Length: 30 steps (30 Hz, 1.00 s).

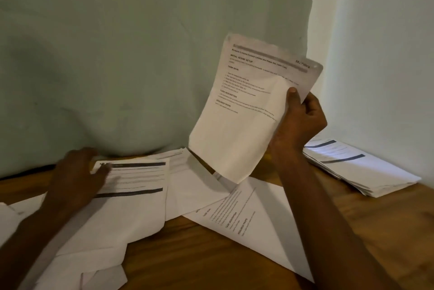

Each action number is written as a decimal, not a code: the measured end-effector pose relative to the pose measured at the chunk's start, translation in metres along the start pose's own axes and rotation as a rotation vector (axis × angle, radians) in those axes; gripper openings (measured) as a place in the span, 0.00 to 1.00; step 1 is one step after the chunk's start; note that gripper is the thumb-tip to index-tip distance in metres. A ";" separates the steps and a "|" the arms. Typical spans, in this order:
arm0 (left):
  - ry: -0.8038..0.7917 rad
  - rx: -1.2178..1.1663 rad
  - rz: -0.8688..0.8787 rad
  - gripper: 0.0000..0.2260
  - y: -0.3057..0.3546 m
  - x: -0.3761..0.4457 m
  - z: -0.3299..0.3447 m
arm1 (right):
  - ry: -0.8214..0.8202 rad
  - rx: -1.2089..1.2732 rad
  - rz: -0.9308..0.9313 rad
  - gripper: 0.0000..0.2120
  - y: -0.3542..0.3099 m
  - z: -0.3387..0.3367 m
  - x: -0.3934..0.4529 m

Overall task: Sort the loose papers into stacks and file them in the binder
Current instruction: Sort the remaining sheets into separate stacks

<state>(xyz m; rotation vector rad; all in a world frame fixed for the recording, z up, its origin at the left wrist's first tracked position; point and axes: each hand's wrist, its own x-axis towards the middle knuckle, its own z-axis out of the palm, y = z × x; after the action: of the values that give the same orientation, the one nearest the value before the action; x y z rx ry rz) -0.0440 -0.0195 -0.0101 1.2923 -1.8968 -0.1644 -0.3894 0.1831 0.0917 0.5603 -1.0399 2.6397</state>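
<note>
My right hand [299,120] grips a printed white sheet [244,111] by its right edge and holds it upright above the table, thumb on the front. My left hand [77,177], blurred, rests on a sheet with two dark bars [138,179] at the left; whether its fingers pinch that sheet is unclear. Loose white papers [246,214] lie scattered and overlapping across the wooden table [187,254]. A neat stack of papers [361,170] sits at the right by the wall. No binder is in view.
A pale green wall [141,55] rises right behind the table, and a lighter wall [387,55] closes the right side, forming a corner. Bare wood shows at the front middle and the right front of the table.
</note>
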 end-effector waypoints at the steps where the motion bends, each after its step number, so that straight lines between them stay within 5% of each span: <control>1: 0.007 -0.186 0.044 0.19 0.015 -0.005 -0.001 | -0.031 0.004 -0.033 0.09 -0.007 0.004 -0.003; 3: -0.058 -0.492 0.053 0.20 0.046 -0.017 -0.007 | -0.139 0.024 -0.049 0.08 -0.017 0.013 -0.017; 7: -0.317 -1.041 -0.109 0.42 0.076 -0.018 -0.018 | -0.436 0.000 0.090 0.05 -0.012 0.025 -0.058; 11: -0.381 -1.220 -0.083 0.25 0.085 -0.023 -0.033 | -0.602 0.002 0.230 0.06 -0.007 0.031 -0.089; 23: -0.271 -1.201 -0.134 0.12 0.078 -0.026 -0.033 | -0.692 -0.024 0.385 0.10 0.006 0.033 -0.116; 27: -0.061 -1.243 -0.237 0.11 0.041 -0.003 -0.044 | -0.567 0.078 0.759 0.08 0.024 0.032 -0.112; 30: 0.120 -1.180 -0.447 0.17 -0.019 0.011 -0.056 | -0.560 -0.129 0.838 0.05 0.049 0.024 -0.113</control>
<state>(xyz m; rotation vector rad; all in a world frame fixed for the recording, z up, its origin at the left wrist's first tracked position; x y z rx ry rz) 0.0063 -0.0190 0.0232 0.7960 -1.0049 -1.1948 -0.2995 0.1218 0.0291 1.0595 -1.9469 3.1260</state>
